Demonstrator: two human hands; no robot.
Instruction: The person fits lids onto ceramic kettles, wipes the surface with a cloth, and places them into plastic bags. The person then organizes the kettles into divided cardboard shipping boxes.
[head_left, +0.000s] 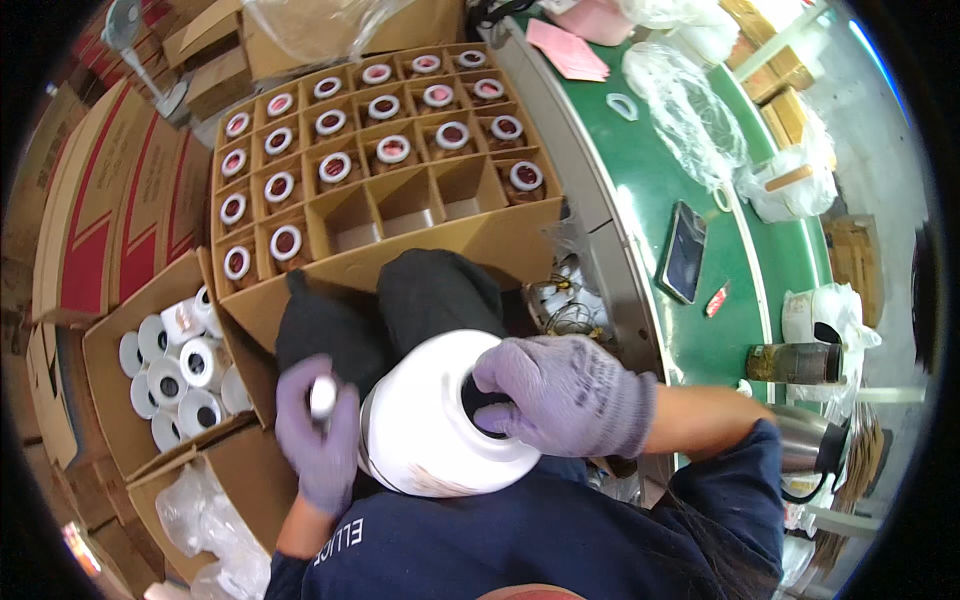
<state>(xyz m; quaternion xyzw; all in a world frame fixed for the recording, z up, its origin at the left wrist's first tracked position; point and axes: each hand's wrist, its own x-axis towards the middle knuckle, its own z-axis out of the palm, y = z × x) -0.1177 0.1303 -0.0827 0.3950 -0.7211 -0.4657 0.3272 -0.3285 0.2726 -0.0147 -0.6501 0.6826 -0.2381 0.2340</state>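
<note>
A large, rounded white vessel (416, 420) lies tilted across my lap, its wide, dark mouth facing right. My right hand (574, 394), in a lilac work glove, has its thumb and fingertips inside that mouth. Whether they pinch anything in there is hidden. To the left of the vessel, my gloved left hand (319, 439) curls around a small white object (323, 396), blurred and seen end-on. Brown scuff-like streaks mark the vessel's lower side, and a dark line rings its left end.
Ahead stands a divided cardboard carton (420, 240) with several white-ringed jars (335, 166). An open box (105, 367) of white cylindrical parts (166, 381) is at left. The green bench (630, 150) at right bears a phone (683, 251), plastic bags (679, 112) and a jar (791, 363).
</note>
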